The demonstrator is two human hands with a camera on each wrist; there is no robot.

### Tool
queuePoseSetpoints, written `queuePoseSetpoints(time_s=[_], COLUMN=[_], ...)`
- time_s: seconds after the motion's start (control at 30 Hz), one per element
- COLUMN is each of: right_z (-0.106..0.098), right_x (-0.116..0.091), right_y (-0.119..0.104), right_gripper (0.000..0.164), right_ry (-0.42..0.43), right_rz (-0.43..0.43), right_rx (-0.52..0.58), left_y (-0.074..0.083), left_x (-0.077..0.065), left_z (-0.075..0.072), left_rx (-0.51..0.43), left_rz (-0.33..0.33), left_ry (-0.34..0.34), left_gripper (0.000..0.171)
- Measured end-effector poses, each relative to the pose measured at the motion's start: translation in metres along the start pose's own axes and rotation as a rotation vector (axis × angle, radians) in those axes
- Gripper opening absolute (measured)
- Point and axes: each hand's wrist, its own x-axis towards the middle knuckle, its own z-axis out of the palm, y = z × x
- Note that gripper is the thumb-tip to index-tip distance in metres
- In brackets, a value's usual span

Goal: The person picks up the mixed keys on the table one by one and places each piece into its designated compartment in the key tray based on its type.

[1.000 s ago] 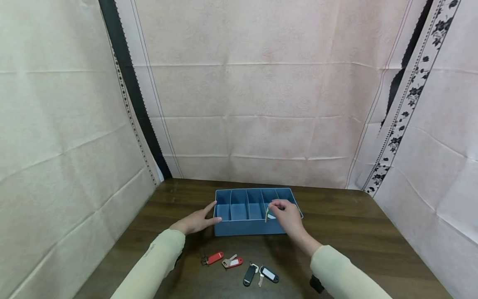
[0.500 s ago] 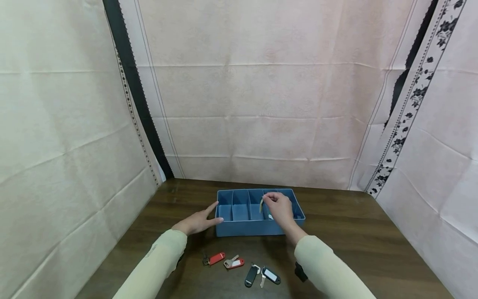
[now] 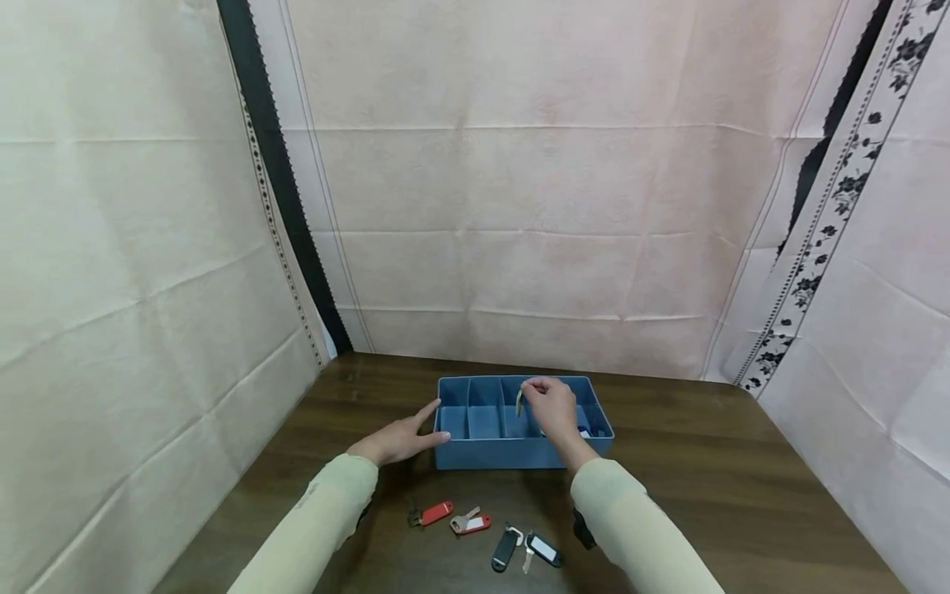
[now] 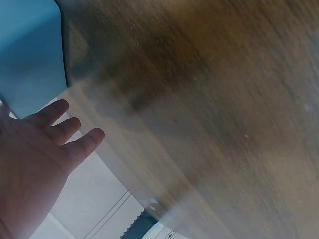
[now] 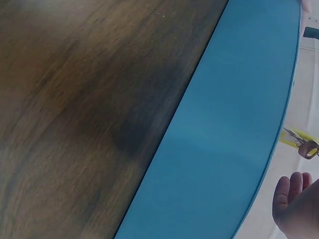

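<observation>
A blue divided box (image 3: 493, 454) stands on the table. My right hand (image 3: 552, 406) is over its middle compartments and pinches a key with a yellow tag (image 3: 519, 403), which hangs down from the fingertips. In the right wrist view, the yellow tag (image 5: 289, 139) and the key (image 5: 308, 149) show beyond the box rim, near the curled lower fingers. My left hand (image 3: 399, 439) rests at the box's left end, thumb at the front corner and index finger along the side. Its other fingers (image 4: 84, 144) stretch out loosely beside the box wall in the left wrist view.
In front of the box lie two keys with red tags (image 3: 436, 513) and two with black tags (image 3: 544, 549). A dark blue tag with a white label (image 3: 584, 431) lies in the right compartment. Pale cloth (image 3: 549, 206) hangs behind the brown table (image 3: 712, 478).
My right hand has moved left and farther back over the box with the yellow-tagged key, uncovering the right compartment. My left hand has stayed at the box's left end.
</observation>
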Motion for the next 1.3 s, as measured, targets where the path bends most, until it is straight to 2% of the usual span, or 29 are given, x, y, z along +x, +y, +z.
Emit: queuePoseSetpoints(time_s=[0.2, 0.4, 0.6, 0.8, 0.93, 1.1, 1.3], right_z=[0.002, -0.004, -0.023, -0.045, -0.057, -0.072, -0.092], right_x=[0.005, 0.008, 0.011, 0.013, 0.011, 0.01, 0.012], right_y=[0.001, 0.006, 0.015, 0.028, 0.037, 0.046, 0.063], right_gripper=[0.027, 0.034, 0.04, 0.043, 0.047, 0.059, 0.079], right_ry=[-0.035, -0.081, -0.091, -0.106, -0.132, -0.171, -0.216], right_rz=[-0.016, -0.029, -0.07, -0.152, -0.199, -0.179, -0.133], right_rx=[-0.008, -0.059, -0.242, -0.333, -0.415, -0.461, -0.479], left_y=[-0.001, -0.004, -0.005, -0.003, -0.003, -0.002, -0.006], left_x=[0.0, 0.001, 0.002, 0.004, 0.003, 0.0, 0.001], left_z=[0.0, 0.001, 0.001, -0.001, -0.001, -0.004, -0.01], left_rx=[-0.005, -0.006, -0.006, 0.037, 0.007, -0.05, -0.086], left_rz=[0.034, 0.028, 0.022, 0.062, 0.069, 0.076, 0.049], left_ry=[-0.001, -0.002, 0.003, 0.013, 0.022, 0.049, 0.069], left_gripper=[0.094, 0.09, 0.095, 0.095, 0.096, 0.1, 0.102])
